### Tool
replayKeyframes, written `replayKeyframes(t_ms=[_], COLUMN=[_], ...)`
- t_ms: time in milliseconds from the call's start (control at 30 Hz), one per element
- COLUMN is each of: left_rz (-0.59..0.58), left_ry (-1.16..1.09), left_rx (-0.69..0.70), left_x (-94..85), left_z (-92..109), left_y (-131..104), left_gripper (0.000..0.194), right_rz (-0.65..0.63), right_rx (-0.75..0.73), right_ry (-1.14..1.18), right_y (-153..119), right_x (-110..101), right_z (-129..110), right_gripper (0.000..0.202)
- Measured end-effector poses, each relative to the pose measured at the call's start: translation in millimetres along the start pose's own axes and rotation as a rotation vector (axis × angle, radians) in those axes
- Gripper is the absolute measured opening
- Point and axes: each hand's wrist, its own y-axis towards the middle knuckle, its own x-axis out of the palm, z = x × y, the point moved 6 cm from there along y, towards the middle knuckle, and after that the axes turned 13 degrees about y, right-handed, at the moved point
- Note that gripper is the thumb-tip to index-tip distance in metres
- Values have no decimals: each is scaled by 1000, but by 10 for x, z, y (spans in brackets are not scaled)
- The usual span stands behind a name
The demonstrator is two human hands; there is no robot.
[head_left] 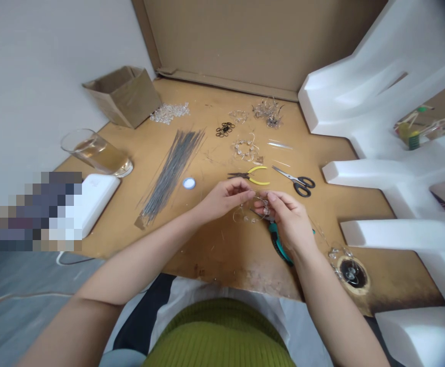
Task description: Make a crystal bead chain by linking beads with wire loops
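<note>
Between my two hands hangs a ring of wire strung with clear beads [253, 220]. My left hand [232, 196] pinches the wire at its top left, fingers closed. On the right side, my right hand [285, 211] grips the same ring between thumb and fingers. Under my right hand lies a tool with teal handles [279, 244]; its head is mostly hidden. Just beyond my hands rest yellow-handled pliers [258, 176], and black-handled scissors [296, 181] lie to their right. A similar beaded wire ring [245, 149] sits farther back.
Left of centre lies a bundle of grey wires [172, 176] by a small round white-and-blue piece [189, 183]. Behind are clear beads [168, 113], a cardboard box [126, 97] and black loops [225, 129]. A glass of liquid [100, 153] stands left; white foam [375, 234] borders the right.
</note>
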Motion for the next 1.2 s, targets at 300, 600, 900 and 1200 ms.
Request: replayKeyframes(t_ms=[300, 600, 900, 1200], left_rz=[70, 96, -55, -72], left_ry=[77, 36, 5, -32], left_rx=[-51, -235, -192, -140], left_x=[-66, -126, -67, -136], left_z=[-17, -220, -187, -153], left_y=[1, 51, 47, 68], left_gripper=[30, 30, 35, 34], right_rz=[-2, -60, -17, 22], right_rx=[59, 229, 165, 51], right_ry=[-10, -141, -103, -85], right_y=[24, 41, 99, 98], right_x=[-1, 22, -43, -60], right_z=[53, 219, 200, 88], right_gripper=[28, 36, 25, 30])
